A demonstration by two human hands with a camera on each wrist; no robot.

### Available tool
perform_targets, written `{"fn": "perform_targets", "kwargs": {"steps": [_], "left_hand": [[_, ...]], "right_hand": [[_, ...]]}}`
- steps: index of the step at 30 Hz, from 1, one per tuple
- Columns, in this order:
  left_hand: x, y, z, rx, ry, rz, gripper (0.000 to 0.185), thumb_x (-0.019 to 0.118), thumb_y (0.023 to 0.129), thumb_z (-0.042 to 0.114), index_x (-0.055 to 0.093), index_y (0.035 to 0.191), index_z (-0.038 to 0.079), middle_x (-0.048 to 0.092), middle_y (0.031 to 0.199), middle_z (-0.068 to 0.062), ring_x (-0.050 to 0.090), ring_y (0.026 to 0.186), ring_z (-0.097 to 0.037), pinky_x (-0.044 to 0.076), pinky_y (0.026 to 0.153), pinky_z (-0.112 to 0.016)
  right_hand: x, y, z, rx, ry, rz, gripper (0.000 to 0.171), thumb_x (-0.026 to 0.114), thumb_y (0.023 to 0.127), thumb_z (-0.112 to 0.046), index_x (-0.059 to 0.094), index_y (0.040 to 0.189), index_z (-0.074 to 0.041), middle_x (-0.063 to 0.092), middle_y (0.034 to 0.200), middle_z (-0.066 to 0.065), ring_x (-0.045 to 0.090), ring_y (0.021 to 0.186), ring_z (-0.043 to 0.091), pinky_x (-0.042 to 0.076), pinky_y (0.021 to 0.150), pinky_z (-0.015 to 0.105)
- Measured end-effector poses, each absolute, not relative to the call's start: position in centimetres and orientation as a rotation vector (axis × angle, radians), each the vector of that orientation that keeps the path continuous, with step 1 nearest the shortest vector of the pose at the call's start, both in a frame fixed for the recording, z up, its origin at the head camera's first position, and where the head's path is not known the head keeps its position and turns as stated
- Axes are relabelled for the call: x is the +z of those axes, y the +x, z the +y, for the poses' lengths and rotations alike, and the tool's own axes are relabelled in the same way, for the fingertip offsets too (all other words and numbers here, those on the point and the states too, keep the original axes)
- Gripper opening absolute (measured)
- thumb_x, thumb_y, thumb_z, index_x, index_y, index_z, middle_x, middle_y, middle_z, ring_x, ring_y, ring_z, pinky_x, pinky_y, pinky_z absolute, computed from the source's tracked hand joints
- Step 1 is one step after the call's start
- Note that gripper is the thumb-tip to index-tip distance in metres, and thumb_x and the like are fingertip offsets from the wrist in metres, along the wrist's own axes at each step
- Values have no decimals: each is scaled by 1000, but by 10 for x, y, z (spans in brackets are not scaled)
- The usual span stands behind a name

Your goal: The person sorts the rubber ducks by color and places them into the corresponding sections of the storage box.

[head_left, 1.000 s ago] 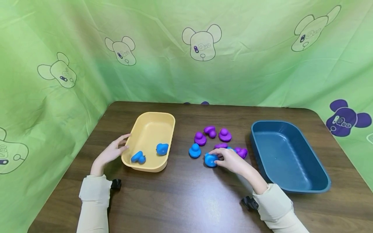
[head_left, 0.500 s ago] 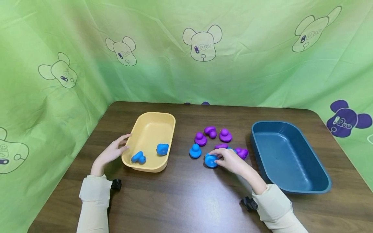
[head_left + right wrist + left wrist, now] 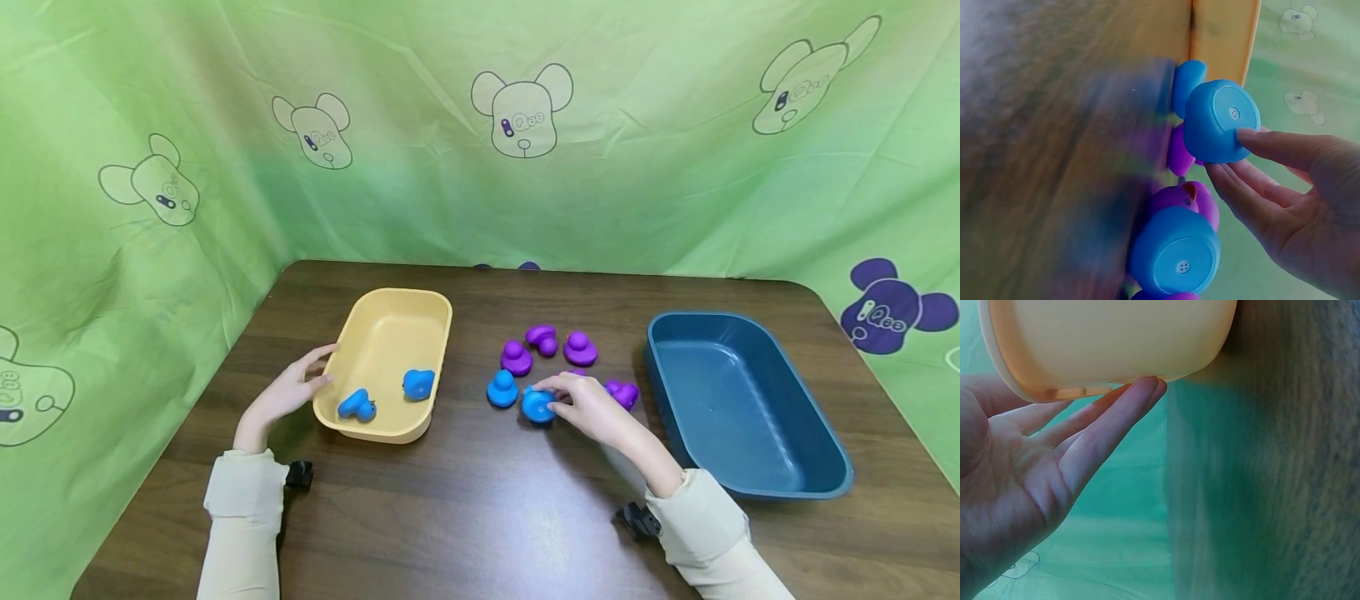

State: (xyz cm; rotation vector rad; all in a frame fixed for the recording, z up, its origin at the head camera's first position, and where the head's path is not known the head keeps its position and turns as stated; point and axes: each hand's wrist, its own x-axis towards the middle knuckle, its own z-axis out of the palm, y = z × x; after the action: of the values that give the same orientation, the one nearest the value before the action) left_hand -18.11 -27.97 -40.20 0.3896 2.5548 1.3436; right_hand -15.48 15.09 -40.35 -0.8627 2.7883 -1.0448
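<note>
The right hand (image 3: 592, 410) now pinches the blue duck (image 3: 537, 405), tipped and lifted slightly left since before; the left hand (image 3: 288, 393), fingers straight, steadies the yellow tray (image 3: 442, 321).

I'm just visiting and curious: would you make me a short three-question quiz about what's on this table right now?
1. True or false: the blue tub holds two ducks.
2. Which thing does the left hand touch: A the yellow tub, B a purple duck, C the green cloth?
3. Fill in: the right hand pinches a ____ duck.

Key: 1 false, it holds none; the two blue ducks lie in the yellow tub. 2 A. 3 blue.
</note>
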Motion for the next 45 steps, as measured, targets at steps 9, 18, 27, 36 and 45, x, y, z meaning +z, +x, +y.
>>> {"fn": "perform_targets", "kwargs": {"steps": [9, 18, 27, 36, 45], "left_hand": [[-399, -180, -279, 1350, 397, 2550, 49, 43, 90, 1, 25, 135, -5, 38, 122, -36, 47, 105, -43, 46, 74, -38], [-399, -180, -278, 1353, 414, 2547, 49, 44, 90, 0, 25, 135, -6, 40, 121, -36, 48, 103, -42, 46, 74, -39], [-398, -180, -278, 1352, 417, 2551, 49, 44, 90, 1, 25, 135, -6, 40, 120, -36, 49, 102, -42, 46, 73, -38], [-400, -180, -279, 1331, 406, 2567, 48, 43, 90, 1, 27, 135, -4, 39, 123, -35, 46, 106, -42, 45, 74, -35], [-401, -181, -279, 1323, 404, 2578, 48, 43, 90, 1, 27, 135, -4, 39, 123, -33, 46, 106, -42, 45, 76, -36]], "right_hand": [[-398, -157, 142, -1089, -890, 2796, 26, 61, 77, 6, 62, 102, 1, 62, 97, 12, 58, 85, 24, 48, 75, 35], [-392, -158, 133, -1107, -874, 2770, 26, 60, 79, 4, 62, 105, -1, 61, 103, 14, 58, 93, 28, 46, 80, 36], [-387, -160, 125, -1135, -897, 2750, 27, 60, 80, 3, 61, 106, -1, 60, 105, 14, 58, 93, 27, 47, 79, 35], [-380, -161, 112, -1187, -985, 2738, 27, 59, 79, 5, 61, 106, 0, 60, 105, 15, 57, 94, 28, 47, 80, 35], [-371, -161, 96, -1206, -1002, 2717, 27, 59, 79, 5, 61, 106, 1, 59, 100, 14, 58, 91, 26, 47, 79, 29]]}}
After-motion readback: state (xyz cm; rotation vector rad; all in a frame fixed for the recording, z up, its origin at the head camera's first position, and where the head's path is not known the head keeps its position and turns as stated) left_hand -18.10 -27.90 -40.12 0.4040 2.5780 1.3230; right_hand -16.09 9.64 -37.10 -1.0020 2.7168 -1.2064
